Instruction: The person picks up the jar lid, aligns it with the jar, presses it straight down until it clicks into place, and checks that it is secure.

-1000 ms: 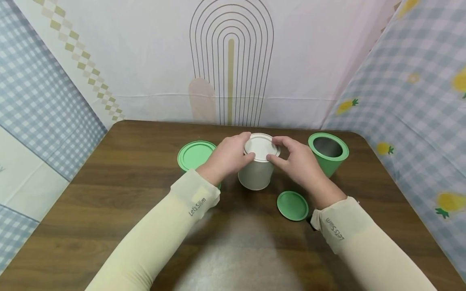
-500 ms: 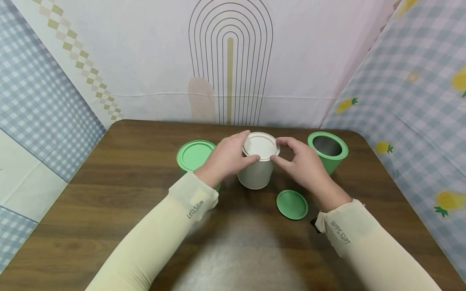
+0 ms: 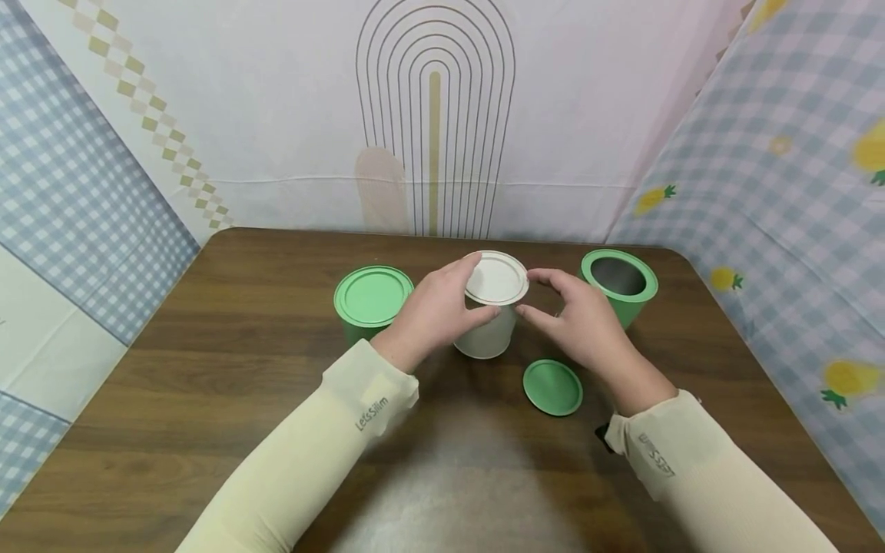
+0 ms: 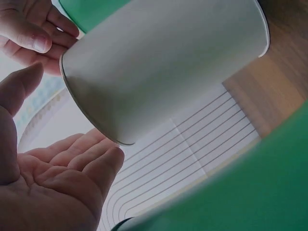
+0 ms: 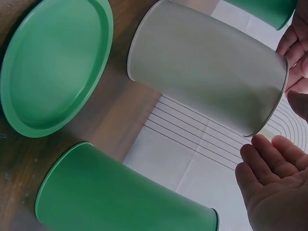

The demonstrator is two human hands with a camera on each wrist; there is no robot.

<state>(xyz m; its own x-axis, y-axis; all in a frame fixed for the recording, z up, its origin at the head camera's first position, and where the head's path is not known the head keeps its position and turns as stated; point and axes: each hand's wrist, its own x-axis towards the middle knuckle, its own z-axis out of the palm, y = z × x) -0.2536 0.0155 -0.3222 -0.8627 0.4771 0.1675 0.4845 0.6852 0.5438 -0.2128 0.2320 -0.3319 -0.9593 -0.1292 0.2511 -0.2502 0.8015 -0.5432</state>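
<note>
A white can [image 3: 484, 335] stands upright near the table's back, its round white lid [image 3: 496, 278] on top. My left hand [image 3: 435, 311] is spread around the lid's left side, thumb in front and fingertips near the rim. At the right side my right hand [image 3: 588, 322] has thumb and forefinger parted, tips right by the rim. In the left wrist view my left fingers [image 4: 86, 154] lie loosely extended at the can's top edge. The right wrist view has my right fingers [image 5: 269, 159] likewise loose beside that edge. Neither hand is curled round the can.
A lidded green can [image 3: 373, 297] stands to the left, partly behind my left wrist. At right is an uncovered green can [image 3: 631, 311] with a dark interior. A green lid [image 3: 553, 388] lies on the brown wooden table [image 3: 207, 369] in front. Patterned cloth hangs behind and at both sides.
My right thumb and fingers have drawn back from the lid to the right. My left thumb has moved off the lid to just in front of its rim. The can stays in place.
</note>
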